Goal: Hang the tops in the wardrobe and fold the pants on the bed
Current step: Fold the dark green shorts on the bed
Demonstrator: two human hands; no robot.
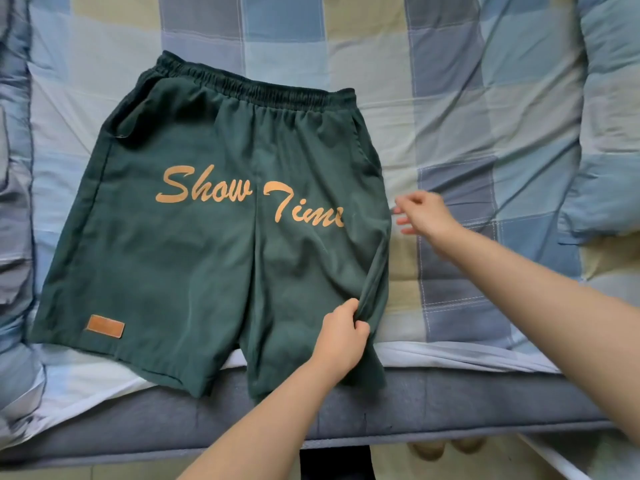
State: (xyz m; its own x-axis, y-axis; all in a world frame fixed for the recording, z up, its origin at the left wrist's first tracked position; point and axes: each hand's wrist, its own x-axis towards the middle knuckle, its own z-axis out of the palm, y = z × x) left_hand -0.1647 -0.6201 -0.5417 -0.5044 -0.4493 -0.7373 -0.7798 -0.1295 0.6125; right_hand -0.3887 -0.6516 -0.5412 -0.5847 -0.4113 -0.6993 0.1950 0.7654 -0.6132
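Folding under way: my green shorts lie spread flat on the bed, waistband away from me and both legs running toward the near edge, the hems just hanging over it. The orange lettering across the seat faces up, and a small orange patch sits near the hem of the leg on my left.

My left hand has its grip closed on the outer seam of the leg on my right, low down near the hem, pinching a ridge of cloth that lifts off the sheet. My right hand hovers just beside the same edge, higher up by the pocket, fingers loosely spread and holding nothing; whether the fingertips brush the fabric I cannot tell.

This reads as the start of the first fold of the pants step. No tops or wardrobe are in view, so I cannot judge that half of the task. The next move, as I judge it, calls for my right hand to take the side seam near the pocket, then both hands to carry that half across onto the other, edge to edge, keeping the waistband square.
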